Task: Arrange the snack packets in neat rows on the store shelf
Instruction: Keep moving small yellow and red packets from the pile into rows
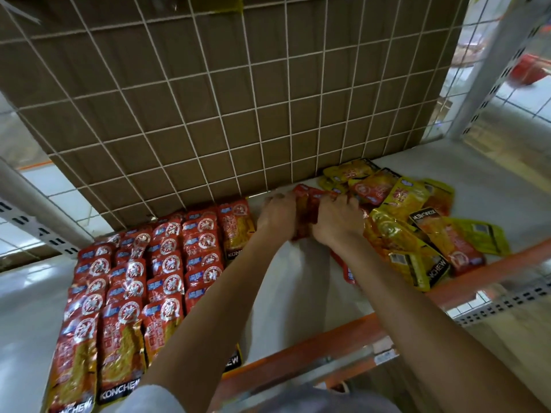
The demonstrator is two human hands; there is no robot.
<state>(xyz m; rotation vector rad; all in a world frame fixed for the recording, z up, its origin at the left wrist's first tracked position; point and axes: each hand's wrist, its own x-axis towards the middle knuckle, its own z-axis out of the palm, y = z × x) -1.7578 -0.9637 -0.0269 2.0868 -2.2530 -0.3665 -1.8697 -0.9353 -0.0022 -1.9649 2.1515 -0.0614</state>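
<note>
Toward 12 o'clock on the shelf (286, 278), the left hand (275, 214) and right hand (337, 219) squeeze a bunch of red snack packets (307, 210) between them, each grip curled on its edges. The pouches look light, soft and slippery (best held by the sides). The red rows (143, 263) sit at 8 o'clock, the yellow pile (411, 222) at 3.

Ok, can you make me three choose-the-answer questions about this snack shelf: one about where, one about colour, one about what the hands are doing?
1. Where on the shelf are the neat red rows? A left B right C middle
2. What colour is most of the loose heap? A blue B yellow C green
3. What are the left hand and right hand doing? A hanging idle B gripping a red bundle C clapping

Answers: A, the rows fill the shelf's left; B, the heap's packets are mostly yellow; B, both hands' fingers curl round the bundle.
</note>
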